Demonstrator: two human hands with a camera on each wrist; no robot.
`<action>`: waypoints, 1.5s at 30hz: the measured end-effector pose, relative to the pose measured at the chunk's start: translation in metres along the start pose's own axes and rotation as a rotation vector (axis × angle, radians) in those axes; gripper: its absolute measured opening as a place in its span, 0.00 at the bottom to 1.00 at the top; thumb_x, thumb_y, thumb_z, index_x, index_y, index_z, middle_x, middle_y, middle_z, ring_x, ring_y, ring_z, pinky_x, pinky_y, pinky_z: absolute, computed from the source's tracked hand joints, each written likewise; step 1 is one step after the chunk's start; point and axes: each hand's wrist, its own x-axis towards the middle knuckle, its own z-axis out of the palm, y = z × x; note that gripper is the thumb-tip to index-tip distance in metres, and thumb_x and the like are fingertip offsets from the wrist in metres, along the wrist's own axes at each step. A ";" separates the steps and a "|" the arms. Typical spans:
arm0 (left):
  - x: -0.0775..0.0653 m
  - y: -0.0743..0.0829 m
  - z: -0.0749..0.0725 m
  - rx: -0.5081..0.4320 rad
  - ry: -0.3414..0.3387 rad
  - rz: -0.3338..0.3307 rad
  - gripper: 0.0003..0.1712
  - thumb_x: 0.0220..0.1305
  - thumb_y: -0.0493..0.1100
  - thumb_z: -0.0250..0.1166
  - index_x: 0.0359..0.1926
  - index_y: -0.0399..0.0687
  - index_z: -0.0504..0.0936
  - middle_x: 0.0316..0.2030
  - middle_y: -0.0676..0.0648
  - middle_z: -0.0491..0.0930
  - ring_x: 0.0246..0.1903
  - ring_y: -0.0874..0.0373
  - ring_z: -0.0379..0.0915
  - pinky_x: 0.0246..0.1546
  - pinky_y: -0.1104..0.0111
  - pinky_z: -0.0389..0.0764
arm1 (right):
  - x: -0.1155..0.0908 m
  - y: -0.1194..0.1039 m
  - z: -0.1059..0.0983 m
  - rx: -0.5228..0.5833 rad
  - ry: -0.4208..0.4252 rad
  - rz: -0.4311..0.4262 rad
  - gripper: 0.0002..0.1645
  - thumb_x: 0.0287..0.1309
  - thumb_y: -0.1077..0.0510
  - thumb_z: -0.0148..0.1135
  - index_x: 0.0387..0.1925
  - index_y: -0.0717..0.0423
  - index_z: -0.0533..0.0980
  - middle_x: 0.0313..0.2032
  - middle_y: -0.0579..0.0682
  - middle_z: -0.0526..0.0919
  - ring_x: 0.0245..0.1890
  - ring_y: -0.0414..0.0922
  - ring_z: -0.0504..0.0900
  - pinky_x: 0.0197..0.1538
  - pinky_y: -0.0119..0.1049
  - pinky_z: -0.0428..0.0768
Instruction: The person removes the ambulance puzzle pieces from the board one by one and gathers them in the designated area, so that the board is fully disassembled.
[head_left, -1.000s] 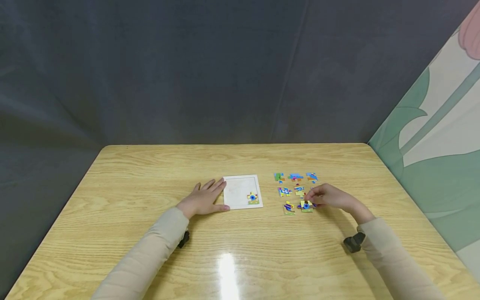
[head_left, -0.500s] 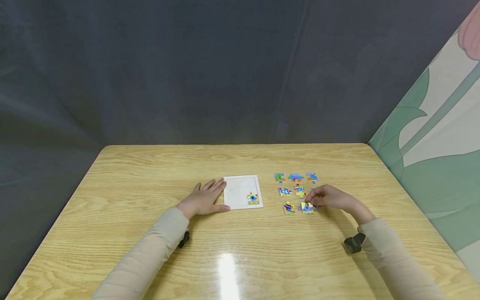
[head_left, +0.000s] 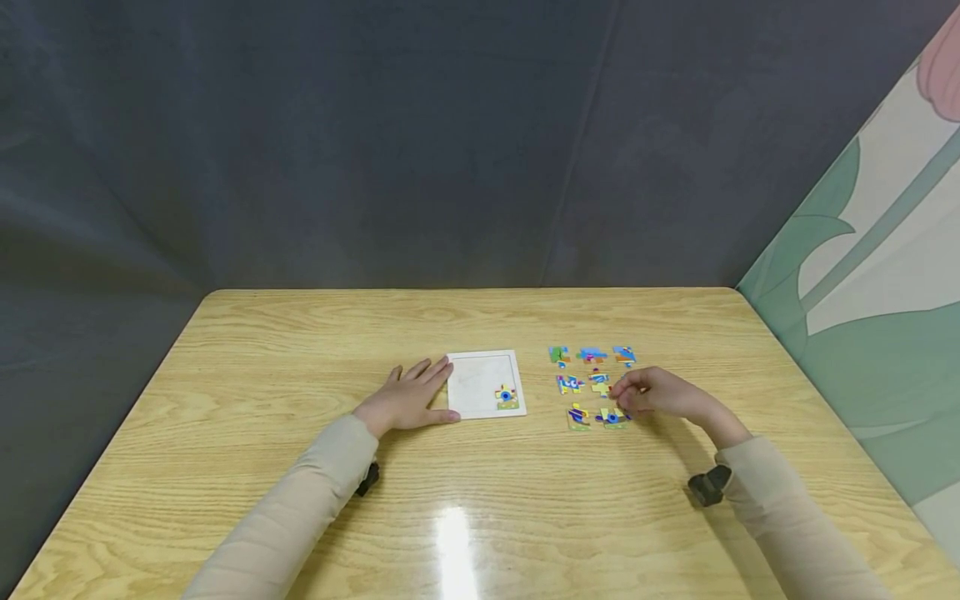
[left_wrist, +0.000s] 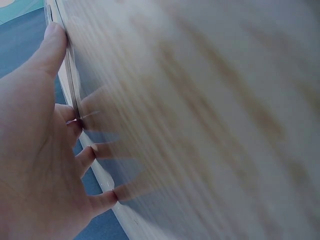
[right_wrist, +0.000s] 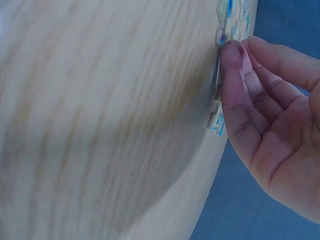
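My left hand (head_left: 405, 400) lies with fingers spread at the left edge of a white square puzzle tray (head_left: 468, 354). Its thumb and index fingertip overlap the rim. One puzzle piece (head_left: 506, 397) with a blue round spot sits in the tray's lower right corner. To the right, my right hand (head_left: 660, 393) hovers over the loose pieces, fingers loosely bent. Its fingertips stand just above the blue-spotted puzzle piece (head_left: 612, 419), which lies on the table; no piece shows between them. In the right wrist view, the thumb (right_wrist: 280, 57) and fingers are close together beside the pieces.
Several other pieces lie in rows right of the tray, among them a green one (head_left: 558, 355), a blue one (head_left: 625, 355) and one with eyes (head_left: 570, 383). My right hand partly hides this group. A dark curtain (head_left: 450, 167) hangs behind the wooden table (head_left: 315, 333).
The blue-spotted piece at my right fingertips, lighter and tilted half a second ago, now lies flat. My right fingertips have risen slightly off it. My left hand has stayed still.
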 end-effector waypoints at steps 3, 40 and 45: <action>0.000 0.000 -0.001 -0.004 -0.003 0.001 0.48 0.65 0.68 0.50 0.76 0.52 0.42 0.77 0.51 0.37 0.76 0.46 0.35 0.72 0.39 0.40 | 0.000 -0.005 -0.001 -0.027 0.030 0.015 0.15 0.62 0.70 0.49 0.48 0.77 0.72 0.39 0.60 0.81 0.32 0.35 0.73 0.36 0.28 0.75; 0.000 -0.001 0.000 -0.019 0.002 0.000 0.48 0.65 0.68 0.50 0.76 0.53 0.43 0.77 0.51 0.37 0.76 0.46 0.34 0.72 0.40 0.39 | 0.077 -0.073 0.068 -0.106 0.085 -0.164 0.13 0.58 0.70 0.58 0.46 0.67 0.78 0.42 0.60 0.83 0.42 0.47 0.81 0.49 0.39 0.81; 0.001 -0.001 0.001 -0.021 0.004 -0.002 0.48 0.65 0.68 0.50 0.76 0.52 0.43 0.77 0.51 0.37 0.76 0.46 0.35 0.72 0.40 0.40 | 0.082 -0.078 0.076 -0.086 0.054 -0.170 0.13 0.56 0.71 0.59 0.45 0.68 0.77 0.42 0.61 0.83 0.42 0.47 0.81 0.47 0.37 0.82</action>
